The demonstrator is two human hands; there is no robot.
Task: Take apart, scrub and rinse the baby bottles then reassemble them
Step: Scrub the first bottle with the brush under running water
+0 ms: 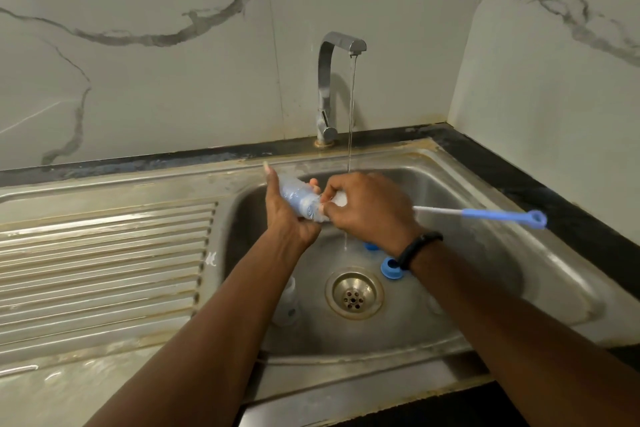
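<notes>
Two hands (289, 218) (367, 208), brush (485, 213) inside bottle (299, 199)

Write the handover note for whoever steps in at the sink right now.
Left hand grips a soapy bottle on its side over the sink. Right hand holds the bottle brush, head at the bottle's mouth. Tap running. Two blue rings and another clear bottle lie in the basin. Done: disassembly. Left: finish scrubbing, rinse, reassemble.
</notes>
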